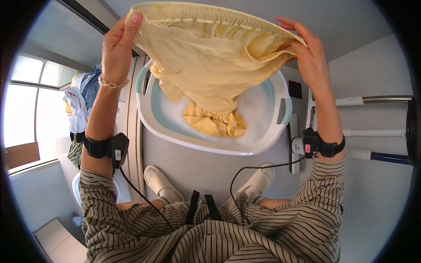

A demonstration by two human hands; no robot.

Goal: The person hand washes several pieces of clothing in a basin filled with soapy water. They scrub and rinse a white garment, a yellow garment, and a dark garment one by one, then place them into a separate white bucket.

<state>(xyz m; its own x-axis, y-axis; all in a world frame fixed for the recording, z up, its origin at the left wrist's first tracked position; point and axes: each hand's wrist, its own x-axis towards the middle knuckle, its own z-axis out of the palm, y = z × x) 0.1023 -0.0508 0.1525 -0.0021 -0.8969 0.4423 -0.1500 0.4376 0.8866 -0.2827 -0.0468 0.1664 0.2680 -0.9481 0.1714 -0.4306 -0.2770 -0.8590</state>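
Observation:
Yellow trousers or shorts [200, 65] with a gathered elastic waistband hang stretched between my two hands. My left hand [120, 46] pinches the waistband at its left end, thumb on top. At the right end, my right hand [306, 49] grips the band between thumb and fingers, slightly blurred. Below, the garment's lower part rests crumpled in white suds inside a white and pale-blue plastic tub [197, 144]. Darker yellow patches show inside the waist and on the lower folds. The far rim of the tub is hidden behind the cloth.
Clothes [80, 98] hang or lie piled by a bright window at left. A sliding-door track [135, 131] runs along the tub's left side. Poles with white and metal handles [365, 100] stand at right. My slippered feet [162, 182] are on the grey floor. Cables run from both forearm straps.

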